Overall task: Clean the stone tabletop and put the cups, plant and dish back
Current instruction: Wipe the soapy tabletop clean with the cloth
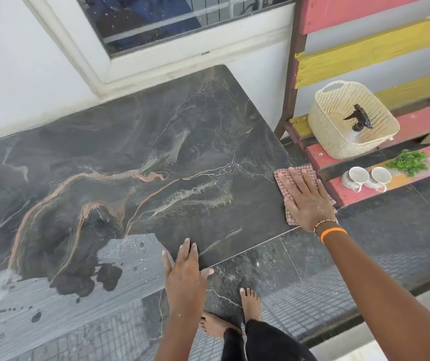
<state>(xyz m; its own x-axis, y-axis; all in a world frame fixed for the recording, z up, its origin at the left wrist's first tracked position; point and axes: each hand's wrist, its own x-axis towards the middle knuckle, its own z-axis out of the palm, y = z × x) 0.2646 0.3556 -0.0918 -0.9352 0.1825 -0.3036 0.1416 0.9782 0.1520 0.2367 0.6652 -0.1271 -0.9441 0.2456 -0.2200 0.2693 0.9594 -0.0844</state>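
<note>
The dark veined stone tabletop (156,142) fills the left and middle of the head view, with wet patches near its front edge. My right hand (305,199) presses flat on a pink checked cloth (301,170) at the tabletop's right front corner. My left hand (185,272) rests flat with straight fingers on the front edge. Two white cups (366,177) lie on their sides on the pink bench to the right, beside a small green plant (408,162). I see no dish.
A cream woven basket (339,144) holding a black spray bottle (359,118) stands on the painted slatted bench (417,123) at right. A white wall and window frame (156,58) back the table. My bare feet stand on dark floor tiles below.
</note>
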